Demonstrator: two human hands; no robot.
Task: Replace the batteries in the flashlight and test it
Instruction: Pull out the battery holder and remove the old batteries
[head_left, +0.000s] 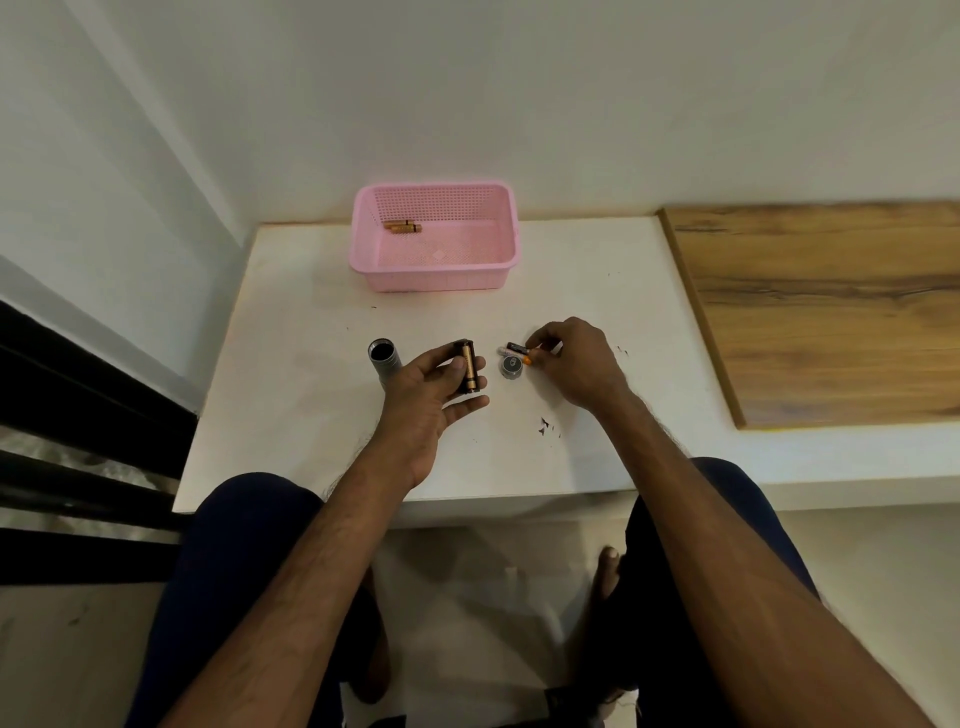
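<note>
The person's 2 knees (249, 525) in dark shorts were closest, with both bare arms reaching over them to the white tabletop (291, 405). The left hand (431, 395) gripped a black battery holder (467, 367) above the tabletop, thumb on top and fingers under it. A gold battery showed in the holder. The right hand (576, 361) had curled fingers and pinched the end of a small black battery (514, 345). A white battery (515, 355) with an orange end was right beside it; I cannot tell if the hand held that one too. A dark round cap (511, 367) sat on the tabletop just under them. Left of the left hand lay the gray flashlight tube (384, 361), its open end facing away. Farther back stood a pink basket (436, 275) with 2 gold batteries (402, 226) inside. A wooden board (831, 312) lay at the right, by the white wall (519, 104).
</note>
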